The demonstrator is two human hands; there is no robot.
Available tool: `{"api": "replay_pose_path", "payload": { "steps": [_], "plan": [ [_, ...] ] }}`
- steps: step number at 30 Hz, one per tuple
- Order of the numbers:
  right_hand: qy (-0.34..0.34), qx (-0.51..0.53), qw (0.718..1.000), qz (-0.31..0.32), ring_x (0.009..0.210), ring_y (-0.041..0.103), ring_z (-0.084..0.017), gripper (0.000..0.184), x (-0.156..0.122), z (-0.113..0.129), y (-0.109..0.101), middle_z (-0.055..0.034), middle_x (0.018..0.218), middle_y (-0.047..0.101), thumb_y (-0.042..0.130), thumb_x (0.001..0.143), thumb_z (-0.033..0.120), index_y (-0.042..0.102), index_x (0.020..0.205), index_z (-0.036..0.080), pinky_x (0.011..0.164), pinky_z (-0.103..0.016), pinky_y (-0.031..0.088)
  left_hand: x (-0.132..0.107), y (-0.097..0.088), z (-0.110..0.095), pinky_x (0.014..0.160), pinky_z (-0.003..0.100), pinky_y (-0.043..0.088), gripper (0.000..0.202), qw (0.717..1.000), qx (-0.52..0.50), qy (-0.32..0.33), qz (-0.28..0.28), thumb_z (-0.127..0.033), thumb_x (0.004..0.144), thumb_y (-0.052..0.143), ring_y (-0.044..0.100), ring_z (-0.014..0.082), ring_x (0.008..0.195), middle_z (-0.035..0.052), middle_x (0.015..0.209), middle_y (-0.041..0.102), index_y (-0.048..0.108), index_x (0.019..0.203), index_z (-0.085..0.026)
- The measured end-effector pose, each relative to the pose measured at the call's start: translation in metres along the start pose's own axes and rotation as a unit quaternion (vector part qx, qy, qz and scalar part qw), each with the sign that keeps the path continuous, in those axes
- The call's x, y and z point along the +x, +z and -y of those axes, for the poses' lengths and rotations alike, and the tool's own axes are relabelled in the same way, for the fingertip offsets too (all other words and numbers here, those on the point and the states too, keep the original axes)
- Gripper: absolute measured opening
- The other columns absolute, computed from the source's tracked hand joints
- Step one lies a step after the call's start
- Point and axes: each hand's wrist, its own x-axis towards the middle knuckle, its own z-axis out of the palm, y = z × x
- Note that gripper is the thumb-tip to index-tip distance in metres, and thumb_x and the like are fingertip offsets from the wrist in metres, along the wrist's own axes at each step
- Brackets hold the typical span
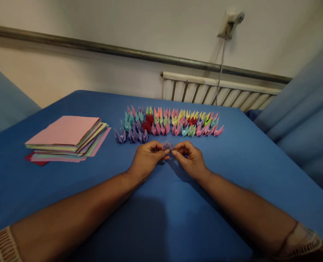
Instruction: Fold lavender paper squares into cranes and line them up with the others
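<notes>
My left hand [147, 158] and my right hand [190, 158] meet over the blue table [164, 218], fingers pinched from both sides on a small purple folded paper piece [167, 146]. Just beyond them stand rows of several small folded paper pieces [169, 123] in purple, teal, red, pink, yellow and green. Both forearms rest across the table toward me.
A stack of coloured paper sheets [67, 140], pink on top, lies at the left of the table. Behind the table are a wall, a metal rail [123, 51], a white radiator [218, 91] and a wall fixture with a cord [229, 22]. Blue fabric hangs at the right [305, 120].
</notes>
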Motion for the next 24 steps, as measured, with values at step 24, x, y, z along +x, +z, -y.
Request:
{"api": "replay_pose_path", "payload": {
  "steps": [24],
  "plan": [
    [-0.187,-0.090,0.978,-0.006,0.071,0.057,-0.013,0.007,-0.004,0.014,-0.005,-0.0016,0.083,0.061,0.058,0.087,0.016,0.061,0.089,0.022,0.066,-0.028,0.048,0.004,-0.008,0.012,0.077,0.029,0.052,0.018,0.969,0.198,0.118,0.085,-0.034,0.078,0.067,0.065,0.0160,0.079,0.0015,0.084,0.071,0.070,0.087,-0.018]
  ]
}}
